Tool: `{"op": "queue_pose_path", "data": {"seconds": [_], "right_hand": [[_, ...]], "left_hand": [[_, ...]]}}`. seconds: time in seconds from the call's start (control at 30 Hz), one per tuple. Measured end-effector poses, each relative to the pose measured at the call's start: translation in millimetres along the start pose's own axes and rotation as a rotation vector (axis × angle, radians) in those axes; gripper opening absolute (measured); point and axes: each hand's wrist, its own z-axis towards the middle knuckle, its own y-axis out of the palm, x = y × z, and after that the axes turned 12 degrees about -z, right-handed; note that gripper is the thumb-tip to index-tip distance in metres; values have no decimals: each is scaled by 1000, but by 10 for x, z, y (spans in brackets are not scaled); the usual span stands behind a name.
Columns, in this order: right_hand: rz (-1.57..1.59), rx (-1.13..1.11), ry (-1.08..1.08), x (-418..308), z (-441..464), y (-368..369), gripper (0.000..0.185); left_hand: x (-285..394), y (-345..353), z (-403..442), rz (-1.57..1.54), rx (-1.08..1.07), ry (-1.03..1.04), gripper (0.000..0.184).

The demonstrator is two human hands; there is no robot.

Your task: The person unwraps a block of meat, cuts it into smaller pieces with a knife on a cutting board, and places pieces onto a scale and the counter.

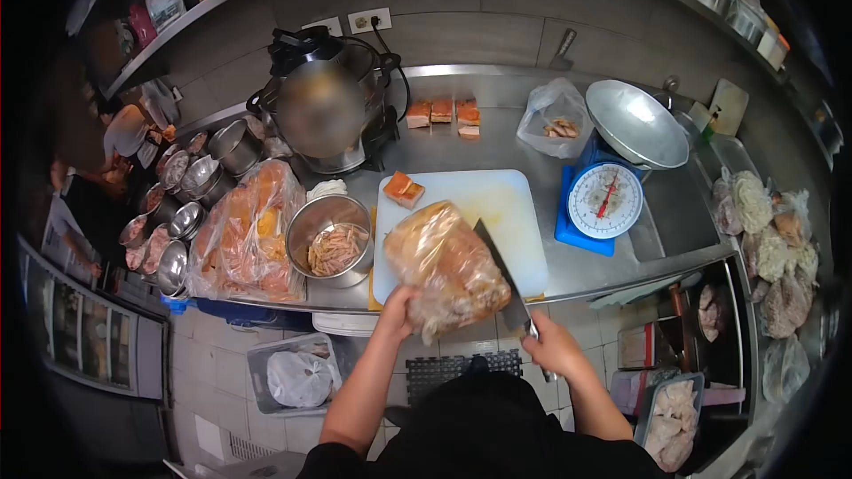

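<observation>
My left hand (401, 312) is closed on the lower left of a clear plastic bag of meat (444, 257), which is held up over the front of the white cutting board (515, 204). My right hand (554, 346) grips a kitchen knife (500, 268) by its handle. The broad dark blade points away from me, along the bag's right side; whether it touches the bag I cannot tell. A browned block of pork (404, 189) lies at the board's back left. Left of the board stands a metal pot (328, 239) holding cut meat strips.
Several pork blocks (442, 113) sit behind the board. A blue scale (605, 204) with a metal pan and a plastic bag (555, 115) are at the right. A large bag of meat (253, 235), metal bowls and a cooker (324, 106) stand left. Another person (124, 137) is far left.
</observation>
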Motion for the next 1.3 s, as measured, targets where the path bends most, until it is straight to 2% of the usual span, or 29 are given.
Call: {"op": "queue_pose_path", "data": {"seconds": [0.07,0.1,0.17,0.2,0.23,0.3,0.43,0.5,0.57,0.6,0.67,0.7,0.77,0.8,0.87,1.0,1.07,1.1,1.17,1.2,1.23,1.3], "right_hand": [[-87,119,8,-191,139,234,40],[-172,145,30,472,318,-583,40],[-223,144,26,504,542,-480,36],[-185,146,9,534,646,-450,35],[-192,141,8,647,668,-474,35],[-148,248,-31,763,743,-499,36],[-92,206,48,788,775,-609,37],[-145,243,2,805,813,-573,39],[-166,243,29,768,800,-545,39],[-186,230,50,750,802,-518,39],[-200,255,56,769,820,-470,39],[-211,265,52,779,825,-448,38],[-198,280,66,780,847,-431,38],[-182,280,76,779,839,-402,38],[-191,299,75,752,841,-385,37],[-195,297,82,757,822,-396,36],[-170,286,73,733,817,-418,37],[-165,278,80,728,819,-421,37],[-189,280,68,749,844,-431,37],[-186,263,68,779,858,-434,37],[-173,249,69,797,858,-438,37],[-150,251,65,816,859,-473,37]], "left_hand": [[256,-210,-2,768,291,135,40],[-489,356,718,682,264,155,40],[-343,383,743,1252,394,98,39],[-345,248,850,1293,394,156,45],[-351,415,810,1286,400,155,45],[-213,649,740,1397,319,37,46],[41,563,948,1452,188,-63,45],[228,520,1224,1723,412,230,44],[386,616,1471,1766,472,417,64],[436,597,1623,1761,457,424,64],[466,427,1987,1845,563,601,88],[474,319,2136,1837,551,603,88],[542,171,2398,1802,621,456,91],[581,167,2447,1801,607,447,91],[650,228,2524,1739,585,228,89],[677,205,2631,1708,603,197,86],[677,166,2636,1809,634,322,84],[664,168,2601,1815,631,310,84],[614,158,2508,1783,666,531,80],[619,335,2261,1724,604,567,73],[574,408,2017,1740,606,553,73],[408,402,1481,1338,366,436,63]]}}
